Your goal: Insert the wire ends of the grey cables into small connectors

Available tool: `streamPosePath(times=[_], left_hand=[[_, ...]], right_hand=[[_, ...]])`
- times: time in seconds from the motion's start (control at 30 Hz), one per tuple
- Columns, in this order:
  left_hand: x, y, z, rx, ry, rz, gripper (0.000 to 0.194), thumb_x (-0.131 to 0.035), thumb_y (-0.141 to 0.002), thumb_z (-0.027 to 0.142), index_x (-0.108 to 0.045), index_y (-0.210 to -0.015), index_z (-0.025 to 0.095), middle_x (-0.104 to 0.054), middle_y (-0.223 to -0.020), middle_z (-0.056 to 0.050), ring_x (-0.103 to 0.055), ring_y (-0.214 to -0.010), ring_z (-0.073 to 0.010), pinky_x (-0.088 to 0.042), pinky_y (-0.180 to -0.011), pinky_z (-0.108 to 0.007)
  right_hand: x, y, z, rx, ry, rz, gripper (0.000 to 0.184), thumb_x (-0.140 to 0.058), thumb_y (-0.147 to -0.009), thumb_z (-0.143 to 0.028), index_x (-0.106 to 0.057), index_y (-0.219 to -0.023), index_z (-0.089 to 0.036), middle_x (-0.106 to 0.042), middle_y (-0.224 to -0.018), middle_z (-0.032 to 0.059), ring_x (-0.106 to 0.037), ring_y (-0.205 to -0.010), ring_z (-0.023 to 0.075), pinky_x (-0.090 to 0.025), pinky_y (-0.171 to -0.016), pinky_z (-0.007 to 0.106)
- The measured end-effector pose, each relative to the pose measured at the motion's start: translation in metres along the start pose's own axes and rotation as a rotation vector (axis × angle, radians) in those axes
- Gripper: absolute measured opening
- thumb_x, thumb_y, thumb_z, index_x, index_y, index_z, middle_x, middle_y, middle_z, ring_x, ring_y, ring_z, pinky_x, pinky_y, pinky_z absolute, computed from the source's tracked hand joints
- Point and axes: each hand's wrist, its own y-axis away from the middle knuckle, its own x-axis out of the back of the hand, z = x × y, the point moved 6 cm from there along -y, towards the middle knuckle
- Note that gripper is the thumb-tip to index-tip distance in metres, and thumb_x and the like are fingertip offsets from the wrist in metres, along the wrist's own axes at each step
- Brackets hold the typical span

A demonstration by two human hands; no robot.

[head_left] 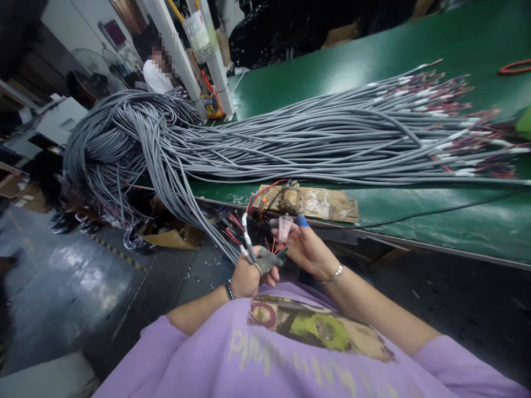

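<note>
My left hand (249, 274) is closed round the ends of several grey cables (248, 243), low in front of my body. Grey wrapping covers part of its thumb or fingers. White bands and thin coloured wires (234, 231) show at the cable ends, and more loose wires (277, 250) fan out towards my right hand (309, 249). That hand is raised palm inward, its fingers apart, with a blue cover on one tip and pale pinkish wrapping on another. Nothing can be made out in its grasp. Just beyond it lies a worn wooden board (327, 203) with a lumpy brownish fixture (290, 199).
A long bundle of grey cables (269, 143) stretches across the green table (435, 215), hanging off its left end. A black cord (418, 213) runs along the front. White posts (219, 72) rise behind. A cardboard box (176, 235) stands on the floor; another person (156, 76) is at back left.
</note>
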Motion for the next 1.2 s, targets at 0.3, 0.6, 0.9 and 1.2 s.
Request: streamPosePath(times=[0.3,0.6,0.9,1.2], left_hand=[[0.002,-0.002,-0.001,-0.089,0.005,0.004,0.048,-0.074,-0.062,0.059,-0.060,-0.068,0.013,-0.061,-0.048,-0.001,-0.048,-0.032,-0.0075,-0.033,-0.032,-0.018],[0.004,-0.001,-0.001,-0.102,-0.117,-0.016,0.048,-0.070,-0.065,0.062,-0.056,-0.065,0.016,-0.063,-0.051,-0.001,-0.052,-0.036,-0.0082,-0.037,-0.036,-0.018],[-0.004,-0.001,-0.001,-0.042,-0.174,-0.094,0.049,-0.073,-0.060,0.061,-0.054,-0.058,0.016,-0.062,-0.048,-0.002,-0.052,-0.036,-0.0090,-0.036,-0.038,-0.019],[-0.003,-0.002,-0.004,0.008,-0.163,-0.130,0.049,-0.070,-0.064,0.061,-0.054,-0.054,0.015,-0.060,-0.044,-0.003,-0.053,-0.036,-0.0107,-0.033,-0.036,-0.019]], right_hand=[[0.006,0.001,-0.003,0.143,0.081,0.021,0.039,-0.072,-0.067,-0.058,-0.070,-0.076,-0.020,-0.065,-0.067,0.0010,-0.053,-0.059,0.0125,-0.042,-0.053,0.025],[-0.005,0.028,-0.002,-0.091,0.260,-0.218,0.039,-0.086,-0.054,-0.038,-0.071,-0.083,-0.017,-0.067,-0.071,0.0013,-0.055,-0.059,0.0109,-0.043,-0.055,0.023],[-0.012,0.037,-0.005,0.015,0.453,-0.126,0.034,-0.081,-0.059,-0.046,-0.066,-0.068,-0.017,-0.062,-0.057,-0.0016,-0.048,-0.053,0.0110,-0.037,-0.054,0.026],[-0.013,0.033,-0.010,0.030,0.529,-0.104,0.032,-0.083,-0.054,-0.043,-0.067,-0.063,-0.017,-0.061,-0.057,-0.0017,-0.047,-0.053,0.0105,-0.037,-0.055,0.026]])
